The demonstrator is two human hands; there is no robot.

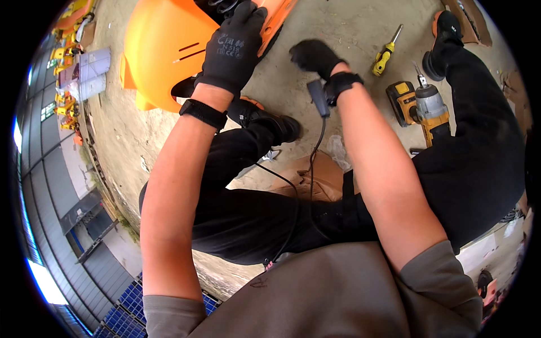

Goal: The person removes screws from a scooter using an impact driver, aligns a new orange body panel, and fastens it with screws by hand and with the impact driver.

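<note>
My left hand (234, 48), in a black glove, is curled at the edge of an orange machine part (155, 56), beside black coiled pieces (217, 7) and an orange metal rail (276, 19). My gloved right hand (315, 59) is to its right over the concrete floor, slightly blurred, its fingers curled; I cannot make out anything in them. A dark corded device (318, 98) hangs beside my right wrist. A yellow screwdriver (383, 59) lies to the right, and a yellow and grey power tool (428, 110) is beside my right leg.
My legs (479, 146) are spread on the concrete floor (349, 28). Crumpled cardboard (304, 169) lies between them. Orange machines (67, 112), pale panels (93, 73) and blue grid-like pallets (127, 307) are at the left. More cardboard (470, 17) is at the upper right.
</note>
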